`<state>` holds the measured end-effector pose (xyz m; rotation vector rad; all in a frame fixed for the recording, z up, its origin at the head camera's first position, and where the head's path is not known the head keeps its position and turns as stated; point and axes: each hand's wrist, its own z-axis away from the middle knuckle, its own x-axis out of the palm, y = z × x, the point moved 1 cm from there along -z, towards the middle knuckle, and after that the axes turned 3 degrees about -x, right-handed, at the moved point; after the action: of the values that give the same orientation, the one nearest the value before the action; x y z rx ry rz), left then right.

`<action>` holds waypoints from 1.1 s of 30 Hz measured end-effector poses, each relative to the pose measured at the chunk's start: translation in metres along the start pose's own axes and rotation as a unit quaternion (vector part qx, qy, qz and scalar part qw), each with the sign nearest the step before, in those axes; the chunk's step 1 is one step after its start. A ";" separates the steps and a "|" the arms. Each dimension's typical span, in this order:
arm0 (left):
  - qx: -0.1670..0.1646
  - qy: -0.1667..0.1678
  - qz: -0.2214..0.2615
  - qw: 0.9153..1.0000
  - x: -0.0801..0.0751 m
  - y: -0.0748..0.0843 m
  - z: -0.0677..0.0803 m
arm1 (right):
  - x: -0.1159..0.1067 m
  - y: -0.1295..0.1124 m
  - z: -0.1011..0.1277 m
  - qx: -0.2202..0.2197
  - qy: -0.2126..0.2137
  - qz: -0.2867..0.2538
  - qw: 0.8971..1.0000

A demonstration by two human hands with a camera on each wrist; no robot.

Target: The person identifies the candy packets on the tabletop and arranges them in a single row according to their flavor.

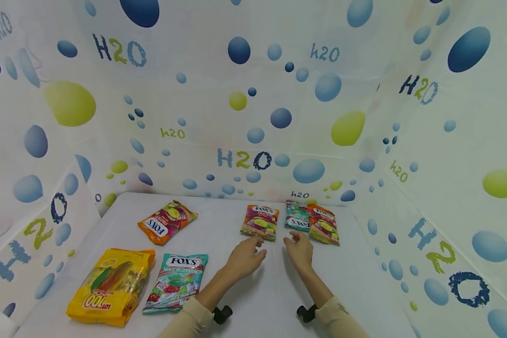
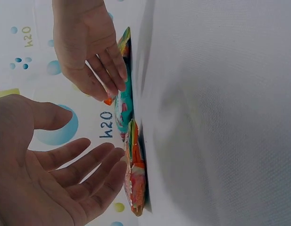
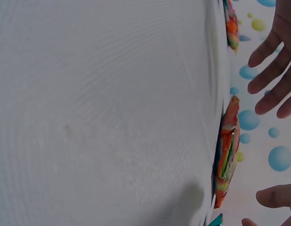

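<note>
Both hands, left hand (image 1: pixel 245 257) and right hand (image 1: pixel 299 249), loosely spread, holding nothing, just short of orange candy bag (image 1: pixel 260 221) at frame centre on white table (image 1: pixel 219 230); probably light, crinkly, slippery — pinch at edge.

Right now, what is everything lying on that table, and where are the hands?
Orange Fox's fruit sweets bags: three; one far left, one far centre, one far right overlapping the teal bag beside it.
Teal Fox's mint sweets bags: two; a large one near left, a small one far right partly under the orange bag.
Yellow plastic sweets bag: one, near left corner, left of the large teal bag.
White table: one, beneath all the bags.
Bubble-printed H2O curtain: white with blue and green, on three sides.
Left hand: open, holding nothing, near the centre orange bag.
Right hand: open, holding nothing, near the two overlapping bags.
</note>
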<state>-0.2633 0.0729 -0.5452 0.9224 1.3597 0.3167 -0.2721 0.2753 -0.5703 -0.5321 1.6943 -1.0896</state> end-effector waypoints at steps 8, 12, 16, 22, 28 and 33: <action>0.003 0.002 -0.005 1.000 0.001 0.001 -0.003 | 0.000 0.001 -0.004 0.007 0.007 0.013 1.000; 0.002 0.000 -0.002 1.000 0.001 0.004 -0.004 | -0.001 0.000 -0.005 0.007 0.004 0.016 1.000; 0.010 0.001 -0.010 1.000 0.003 0.004 -0.007 | -0.001 -0.002 -0.006 0.004 0.006 0.012 1.000; 0.023 0.008 0.004 1.000 0.008 0.004 -0.012 | -0.003 -0.003 -0.008 0.005 0.009 0.005 1.000; 0.019 0.001 0.020 1.000 0.014 0.004 -0.018 | -0.005 -0.003 -0.012 0.015 0.000 0.016 1.000; -0.001 -0.004 0.016 1.000 0.016 0.006 -0.026 | -0.007 -0.007 -0.019 0.009 0.002 0.027 1.000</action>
<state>-0.2816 0.0972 -0.5508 0.9442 1.3384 0.3390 -0.2879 0.2853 -0.5591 -0.4705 1.6914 -1.0653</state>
